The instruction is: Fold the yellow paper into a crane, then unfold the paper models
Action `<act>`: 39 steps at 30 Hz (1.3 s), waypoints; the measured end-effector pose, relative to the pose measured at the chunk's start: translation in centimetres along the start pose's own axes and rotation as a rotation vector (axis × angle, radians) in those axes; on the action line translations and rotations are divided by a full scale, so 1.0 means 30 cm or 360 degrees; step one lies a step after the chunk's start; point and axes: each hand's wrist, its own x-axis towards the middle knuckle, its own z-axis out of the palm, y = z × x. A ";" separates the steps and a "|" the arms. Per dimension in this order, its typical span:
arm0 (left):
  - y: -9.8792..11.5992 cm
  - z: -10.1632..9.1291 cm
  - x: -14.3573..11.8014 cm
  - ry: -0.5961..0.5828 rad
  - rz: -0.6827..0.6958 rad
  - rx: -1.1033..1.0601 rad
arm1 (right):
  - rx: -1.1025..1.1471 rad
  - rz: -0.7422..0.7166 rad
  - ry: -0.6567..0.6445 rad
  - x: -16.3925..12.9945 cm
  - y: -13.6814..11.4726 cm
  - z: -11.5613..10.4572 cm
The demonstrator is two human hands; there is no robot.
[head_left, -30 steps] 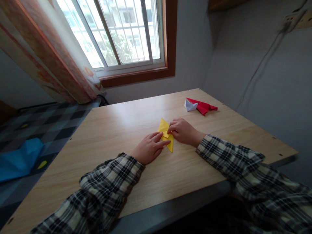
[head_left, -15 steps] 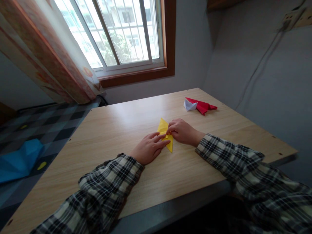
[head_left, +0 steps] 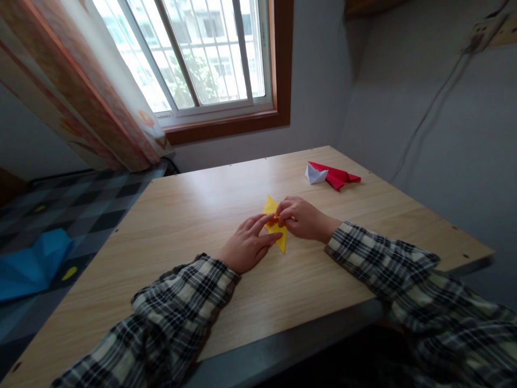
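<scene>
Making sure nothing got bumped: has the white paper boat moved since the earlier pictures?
No. Judged against the far corner of the table, the white paper boat hasn't visibly shifted.

The person's hands meet near the centre of the frame: the left hand [head_left: 246, 242] rests spread fingers on a folded yellow paper [head_left: 270, 205], while the right hand [head_left: 302, 218] pinches its middle. Right of centre on the wooden surface [head_left: 173, 221], a white paper boat [head_left: 315, 174] sits against a folded red paper [head_left: 339, 179]. Blue paper [head_left: 34, 264] lies at the left edge, a curtain [head_left: 84, 81] hangs upper left, and a window [head_left: 210, 59] fills the top centre.
</scene>
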 end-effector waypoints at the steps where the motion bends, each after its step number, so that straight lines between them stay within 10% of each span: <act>1: 0.003 -0.003 0.001 0.0007 -0.0004 0.0009 | -0.0008 -0.0003 -0.0003 0.000 0.001 0.001; 39: -0.007 0.021 -0.003 -0.0123 -0.0143 -0.0039 | -0.0361 0.0422 -0.0112 0.021 -0.011 -0.018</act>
